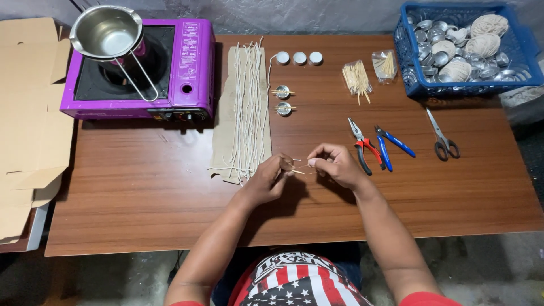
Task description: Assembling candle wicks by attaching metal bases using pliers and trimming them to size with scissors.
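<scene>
Both hands work just in front of the near end of the beige cardboard strip (pixel 241 113) that carries the white wax-coated wick strings (pixel 249 107) on the brown wooden counter (pixel 141 192). The left hand (pixel 266 181) has its grip pinched on thin wooden toothpicks (pixel 296 170), at the strip's near right corner. The right hand (pixel 335 163), a little further right of the strip, is also pinched; it seems to hold the other end of the toothpicks or a fine wick, but I cannot tell which.

To my judgement, the step in hand is clamping a wick between 2 toothpicks. Right of the strip's middle, 2 small metal cups with toothpicks across them (pixel 283 100) already stand; beyond them are 3 white filled tealight cups (pixel 299 58). The next move would need a steady, aligned pinch and an empty cup.
</scene>
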